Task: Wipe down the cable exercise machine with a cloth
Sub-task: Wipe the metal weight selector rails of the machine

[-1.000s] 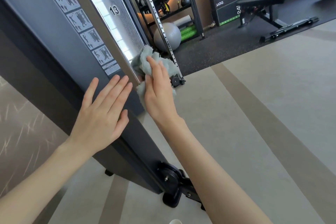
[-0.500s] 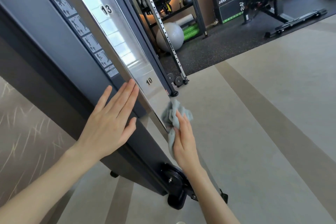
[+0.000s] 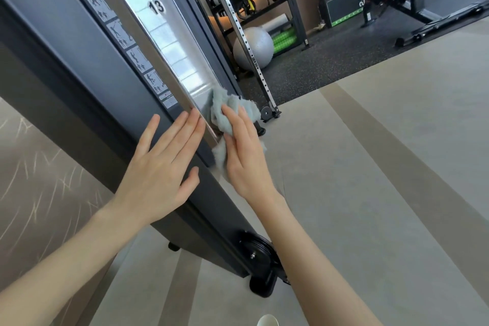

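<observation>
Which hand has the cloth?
The right hand: it presses the grey cloth to the mirrored panel, while the left hand lies flat and bare on the dark frame.

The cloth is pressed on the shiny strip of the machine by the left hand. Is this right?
No, the right hand presses the cloth on the shiny strip, as the head view shows; the left hand rests flat on the dark column beside it.
</observation>
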`<action>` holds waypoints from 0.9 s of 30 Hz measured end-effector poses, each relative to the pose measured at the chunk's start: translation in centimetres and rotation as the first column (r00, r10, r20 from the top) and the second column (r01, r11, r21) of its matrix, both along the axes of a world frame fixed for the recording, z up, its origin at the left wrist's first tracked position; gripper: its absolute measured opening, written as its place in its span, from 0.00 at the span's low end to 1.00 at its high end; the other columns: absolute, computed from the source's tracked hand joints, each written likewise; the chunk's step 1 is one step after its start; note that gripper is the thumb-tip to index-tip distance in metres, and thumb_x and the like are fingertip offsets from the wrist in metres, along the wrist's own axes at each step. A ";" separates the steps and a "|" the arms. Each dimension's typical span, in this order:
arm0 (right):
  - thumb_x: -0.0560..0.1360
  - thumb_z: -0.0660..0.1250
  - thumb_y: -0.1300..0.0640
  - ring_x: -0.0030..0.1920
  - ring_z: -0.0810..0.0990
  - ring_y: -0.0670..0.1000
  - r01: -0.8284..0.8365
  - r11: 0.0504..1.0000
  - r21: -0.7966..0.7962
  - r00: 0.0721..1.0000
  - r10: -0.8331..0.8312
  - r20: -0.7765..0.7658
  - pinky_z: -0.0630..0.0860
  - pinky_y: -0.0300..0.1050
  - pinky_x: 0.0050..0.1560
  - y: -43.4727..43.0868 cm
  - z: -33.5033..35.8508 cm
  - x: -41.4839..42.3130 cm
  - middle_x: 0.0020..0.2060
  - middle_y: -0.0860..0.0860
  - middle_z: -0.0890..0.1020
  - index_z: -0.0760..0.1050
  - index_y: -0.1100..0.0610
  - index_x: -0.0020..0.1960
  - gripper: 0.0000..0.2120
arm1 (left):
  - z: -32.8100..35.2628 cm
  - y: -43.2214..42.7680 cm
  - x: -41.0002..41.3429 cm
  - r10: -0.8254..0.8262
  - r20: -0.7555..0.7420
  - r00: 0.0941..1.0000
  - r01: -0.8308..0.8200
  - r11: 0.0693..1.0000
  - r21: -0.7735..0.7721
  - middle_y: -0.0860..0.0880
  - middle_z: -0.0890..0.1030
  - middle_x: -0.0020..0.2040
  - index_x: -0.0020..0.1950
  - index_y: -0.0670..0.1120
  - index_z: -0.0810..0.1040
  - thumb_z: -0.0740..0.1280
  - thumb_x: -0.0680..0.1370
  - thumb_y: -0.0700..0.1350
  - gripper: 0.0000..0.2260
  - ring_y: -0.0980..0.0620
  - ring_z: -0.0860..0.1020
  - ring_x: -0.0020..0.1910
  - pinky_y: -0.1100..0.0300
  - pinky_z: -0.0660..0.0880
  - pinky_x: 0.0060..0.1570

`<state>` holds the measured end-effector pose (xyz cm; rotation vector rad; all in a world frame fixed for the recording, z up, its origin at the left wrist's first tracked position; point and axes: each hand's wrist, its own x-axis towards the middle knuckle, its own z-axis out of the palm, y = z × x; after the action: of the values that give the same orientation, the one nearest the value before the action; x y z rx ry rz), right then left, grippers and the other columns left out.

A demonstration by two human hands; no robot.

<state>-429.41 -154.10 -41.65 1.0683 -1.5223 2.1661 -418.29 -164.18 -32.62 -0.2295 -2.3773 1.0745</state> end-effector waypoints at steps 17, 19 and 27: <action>0.81 0.53 0.64 0.73 0.54 0.44 0.002 1.000 0.006 0.999 -0.002 0.051 0.49 0.35 0.73 0.4 -1.9 0.2 0.73 0.59 0.64 0.63 0.61 0.73 0.20 | -2.4 1.6 -0.4 0.018 -0.060 0.998 -0.005 0.979 0.204 0.43 0.51 0.80 0.80 0.39 0.53 0.52 0.82 0.58 0.32 0.50 0.47 0.79 0.53 0.39 0.77; 0.82 0.53 0.62 0.75 0.55 0.47 0.004 0.999 0.044 0.996 -0.009 0.094 0.51 0.38 0.74 0.5 -5.1 0.6 0.73 0.57 0.64 0.63 0.59 0.74 0.20 | -3.8 1.9 -0.6 -0.020 -0.058 0.998 0.029 0.987 0.161 0.41 0.53 0.79 0.79 0.38 0.55 0.54 0.82 0.56 0.31 0.49 0.48 0.79 0.51 0.41 0.77; 0.82 0.51 0.56 0.74 0.61 0.51 0.028 0.992 0.120 0.892 -0.079 0.445 0.60 0.59 0.72 0.4 -19.7 2.6 0.72 0.49 0.67 0.63 0.52 0.73 0.20 | -12.6 2.0 -2.0 -0.147 0.055 0.988 0.143 0.988 0.056 0.39 0.62 0.77 0.77 0.38 0.62 0.56 0.82 0.52 0.27 0.43 0.59 0.76 0.45 0.47 0.77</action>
<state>-426.78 -153.69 -61.33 0.5580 -1.8555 2.4295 -420.30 -162.23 -45.24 -0.4143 -2.3961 0.9489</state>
